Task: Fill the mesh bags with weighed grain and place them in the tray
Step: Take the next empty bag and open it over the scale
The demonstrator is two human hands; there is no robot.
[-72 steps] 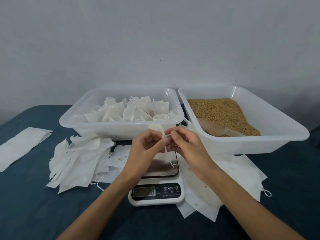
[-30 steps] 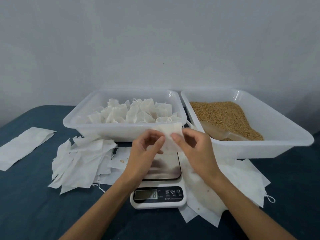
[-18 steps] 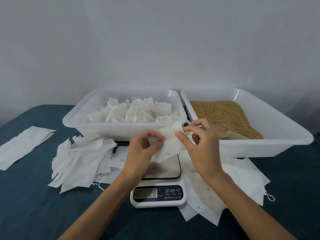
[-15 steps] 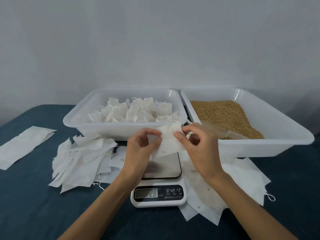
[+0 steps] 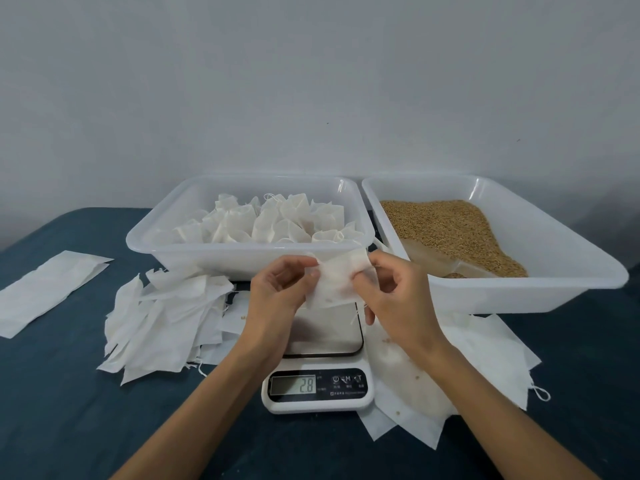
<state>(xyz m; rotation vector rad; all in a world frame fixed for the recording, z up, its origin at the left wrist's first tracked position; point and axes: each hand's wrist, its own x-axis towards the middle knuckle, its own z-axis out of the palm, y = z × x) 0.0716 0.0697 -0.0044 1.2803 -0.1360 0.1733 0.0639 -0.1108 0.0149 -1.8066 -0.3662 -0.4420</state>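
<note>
While both hands pinch one empty mesh bag by its top edge, left hand on one side and right hand on the other, the bag hangs just above the scale. Display reads 2.8 with the platform bare. Risk: if not tared, the grain weight will be off. Risk: mouth only partly opened, so grain from the grain tray, right of the scale, could spill onto the table. The tray of filled bags sits behind the scale.
</note>
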